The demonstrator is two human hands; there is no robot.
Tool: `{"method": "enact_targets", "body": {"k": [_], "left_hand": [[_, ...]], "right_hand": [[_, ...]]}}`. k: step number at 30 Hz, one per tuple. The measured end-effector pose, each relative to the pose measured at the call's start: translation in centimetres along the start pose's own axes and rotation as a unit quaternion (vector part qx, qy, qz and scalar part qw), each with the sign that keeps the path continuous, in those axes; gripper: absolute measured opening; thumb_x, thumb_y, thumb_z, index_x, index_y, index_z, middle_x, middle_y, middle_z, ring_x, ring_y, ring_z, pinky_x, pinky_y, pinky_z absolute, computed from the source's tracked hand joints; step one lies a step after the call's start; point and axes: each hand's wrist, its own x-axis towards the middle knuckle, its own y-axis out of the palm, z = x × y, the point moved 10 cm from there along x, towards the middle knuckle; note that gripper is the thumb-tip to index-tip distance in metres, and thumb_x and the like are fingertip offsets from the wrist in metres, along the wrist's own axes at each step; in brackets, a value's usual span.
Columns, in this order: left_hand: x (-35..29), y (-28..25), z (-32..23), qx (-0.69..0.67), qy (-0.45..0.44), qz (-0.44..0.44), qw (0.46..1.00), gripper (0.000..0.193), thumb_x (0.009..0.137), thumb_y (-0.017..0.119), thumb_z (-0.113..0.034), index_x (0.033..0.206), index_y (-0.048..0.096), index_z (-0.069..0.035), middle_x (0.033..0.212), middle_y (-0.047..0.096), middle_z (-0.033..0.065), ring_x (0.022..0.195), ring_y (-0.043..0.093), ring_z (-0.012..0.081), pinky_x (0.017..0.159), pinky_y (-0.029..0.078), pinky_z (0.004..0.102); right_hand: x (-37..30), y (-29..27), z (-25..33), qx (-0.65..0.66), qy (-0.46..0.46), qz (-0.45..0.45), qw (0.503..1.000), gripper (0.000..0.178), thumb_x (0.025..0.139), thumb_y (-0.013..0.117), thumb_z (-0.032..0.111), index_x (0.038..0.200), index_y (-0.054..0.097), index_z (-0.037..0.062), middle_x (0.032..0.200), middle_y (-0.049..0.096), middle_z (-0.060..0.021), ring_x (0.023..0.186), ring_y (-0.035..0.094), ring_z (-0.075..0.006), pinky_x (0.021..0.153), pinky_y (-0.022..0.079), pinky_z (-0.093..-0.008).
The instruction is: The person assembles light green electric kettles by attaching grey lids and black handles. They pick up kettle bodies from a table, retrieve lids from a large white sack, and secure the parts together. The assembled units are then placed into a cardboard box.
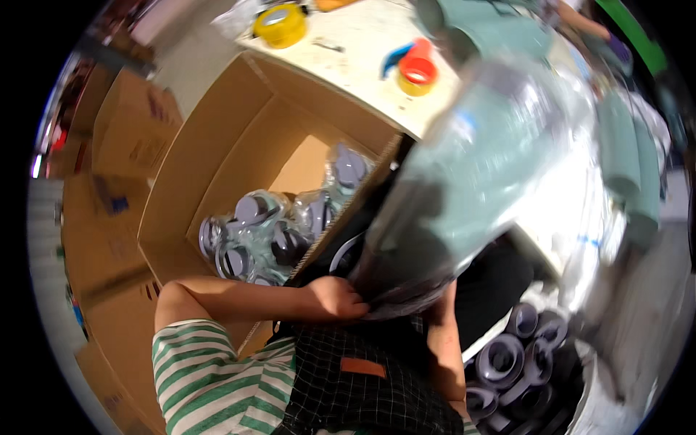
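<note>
A large pale-green bottle in a clear plastic bag (471, 159) slants up and away to the right in front of me, blurred by motion. At its near end, my left hand (337, 298) is closed on the gathered plastic. My right hand (439, 306) grips the same end from the right, its fingers mostly hidden behind the bottle. To the left stands an open cardboard box (210, 138). Several bagged bottles with grey-purple handled lids (253, 209) stand inside it.
A white table (355, 43) holds a yellow tape roll (280, 26), a red-and-blue tape dispenser (417, 69) and green bottles (500, 36). Grey-purple lids (500, 361) fill a sack at lower right. Cartons (109, 239) stand at left. Another person's arm (583, 20) shows at far right.
</note>
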Motion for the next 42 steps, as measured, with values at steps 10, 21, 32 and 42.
{"method": "enact_targets", "body": {"k": [10, 21, 32, 42], "left_hand": [[-14.7, -18.6, 5.4, -0.317, -0.279, -0.437, 0.794, 0.029, 0.083, 0.059, 0.007, 0.108, 0.067, -0.006, 0.107, 0.069, 0.0068, 0.084, 0.066, 0.0163, 0.077, 0.054, 0.0305], [-32.1, -27.1, 13.7, -0.648, -0.045, -0.627, 0.430, 0.010, 0.104, 0.047, -0.009, 0.102, 0.050, 0.000, 0.072, 0.045, 0.0018, 0.057, 0.040, 0.0104, 0.053, 0.037, 0.0264], [-61.4, -9.2, 36.9, -0.290, -0.237, -0.927, -0.019, 0.025, 0.102, 0.044, -0.019, 0.113, 0.051, 0.002, 0.087, 0.064, 0.0145, 0.078, 0.064, 0.0241, 0.064, 0.055, 0.0362], [-60.0, 11.5, 41.1, -0.373, -0.327, -0.867, 0.048, 0.065, 0.101, 0.027, -0.041, 0.124, 0.058, 0.011, 0.126, 0.065, 0.0269, 0.111, 0.064, 0.0420, 0.100, 0.052, 0.0575]], "right_hand": [[3.7, 30.7, -6.7, -0.308, 0.133, 0.292, 0.896, 0.071, 0.099, 0.065, 0.013, 0.156, 0.023, 0.0073, 0.132, 0.056, -0.0185, 0.101, 0.065, -0.0205, 0.078, 0.058, -0.0307], [4.1, 13.0, -3.1, -0.294, 0.120, 0.051, 0.947, 0.022, 0.104, 0.057, 0.014, 0.123, 0.063, 0.0040, 0.104, 0.071, -0.0090, 0.087, 0.067, -0.0125, 0.075, 0.054, -0.0259], [2.1, 9.9, -4.1, -0.270, 0.108, -0.021, 0.956, 0.022, 0.102, 0.061, 0.018, 0.119, 0.063, 0.0041, 0.099, 0.069, -0.0087, 0.083, 0.065, -0.0152, 0.073, 0.054, -0.0284], [-1.3, 4.4, -3.5, -0.252, 0.105, -0.141, 0.952, 0.017, 0.101, 0.060, 0.015, 0.115, 0.064, 0.0056, 0.097, 0.069, -0.0073, 0.083, 0.065, -0.0143, 0.074, 0.054, -0.0284]]}}
